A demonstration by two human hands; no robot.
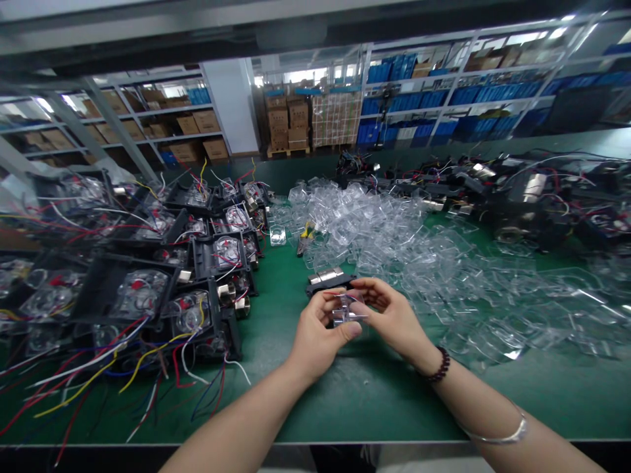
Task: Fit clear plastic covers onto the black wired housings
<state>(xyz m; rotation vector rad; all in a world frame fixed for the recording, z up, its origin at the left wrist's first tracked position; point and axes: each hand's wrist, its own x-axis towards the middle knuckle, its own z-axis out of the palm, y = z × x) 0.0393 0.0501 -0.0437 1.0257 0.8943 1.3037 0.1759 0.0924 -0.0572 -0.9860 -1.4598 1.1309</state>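
Near the front middle of the green table, my left hand and my right hand meet around a clear plastic part. My left thumb and fingers are closed on its left side, and my right fingers grip its right side. Thin red wire shows at its top edge. Just beyond my fingers lies a black housing with a silver metal cylinder. What my fingertips cover on the far side is hidden.
Rows of black housings with loose coloured wires stand on the left. Clear plastic pieces are heaped at centre and right, beside yellow-handled pliers. More wired black parts lie at back right. The green table has a front edge.
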